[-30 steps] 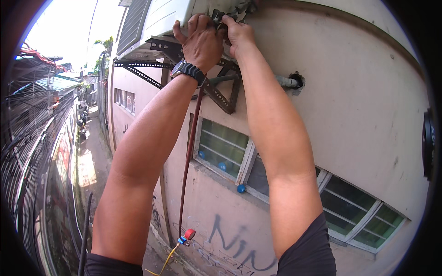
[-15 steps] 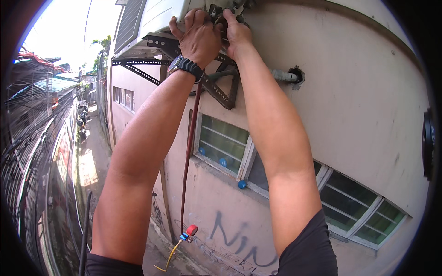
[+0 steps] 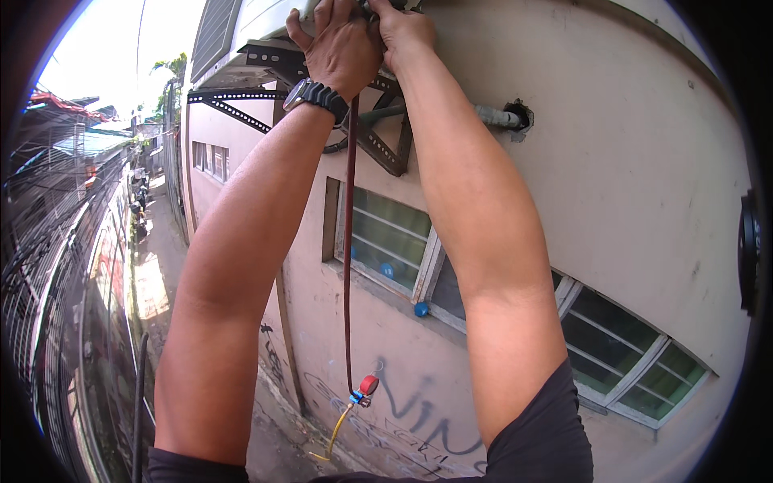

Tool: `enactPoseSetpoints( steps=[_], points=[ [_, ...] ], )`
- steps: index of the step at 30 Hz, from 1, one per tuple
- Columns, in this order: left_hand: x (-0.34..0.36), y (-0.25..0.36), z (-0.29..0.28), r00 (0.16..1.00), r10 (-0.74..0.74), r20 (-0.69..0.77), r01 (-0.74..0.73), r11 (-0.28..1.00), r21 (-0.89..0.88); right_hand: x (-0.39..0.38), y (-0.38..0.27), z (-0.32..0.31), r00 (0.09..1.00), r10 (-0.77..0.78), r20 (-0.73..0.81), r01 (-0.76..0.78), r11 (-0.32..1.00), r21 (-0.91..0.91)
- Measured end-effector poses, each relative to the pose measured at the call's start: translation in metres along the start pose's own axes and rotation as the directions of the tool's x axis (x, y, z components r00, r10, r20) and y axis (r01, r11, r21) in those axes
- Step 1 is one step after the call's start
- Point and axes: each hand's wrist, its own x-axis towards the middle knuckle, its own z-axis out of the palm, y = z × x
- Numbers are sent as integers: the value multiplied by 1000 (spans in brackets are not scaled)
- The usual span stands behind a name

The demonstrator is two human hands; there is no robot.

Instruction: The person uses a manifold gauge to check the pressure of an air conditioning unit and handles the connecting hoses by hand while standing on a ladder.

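Left hand (image 3: 345, 56): fingers spread, up at the white outdoor unit (image 3: 262, 24). Right hand (image 3: 408, 36) just beside, fingers up by dark fittings (image 3: 368, 11). Tips hidden or cut off; cannot tell whether either set clamps anything. Just below left fingers: perforated black bracket (image 3: 274, 59), dark-red hose (image 3: 349, 241) hanging. Below and right of right fingers: grey pipe (image 3: 499, 118). Well below both: window (image 3: 390, 241), then red gauge (image 3: 369, 385) at hose's lower end.
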Motion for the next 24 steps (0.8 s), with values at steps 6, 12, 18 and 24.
enactPoseSetpoints(
  steps=[6, 12, 18, 24],
  points=[
    [2, -1, 4, 999, -32, 22, 31, 999, 43, 14, 16, -12, 920, 124, 372, -309, 813, 494],
    [3, 6, -5, 991, -62, 122, 67, 997, -35, 15, 14, -2, 994, -52, 93, 29, 972, 234],
    [1, -6, 10, 998, 5, -58, -2, 998, 57, 9, 13, -8, 970, 87, 228, -169, 914, 369],
    [0, -7, 12, 1000, 23, 2, -23, 997, 73, 11, 14, -5, 968, -248, 38, 250, 966, -72]
  ],
)
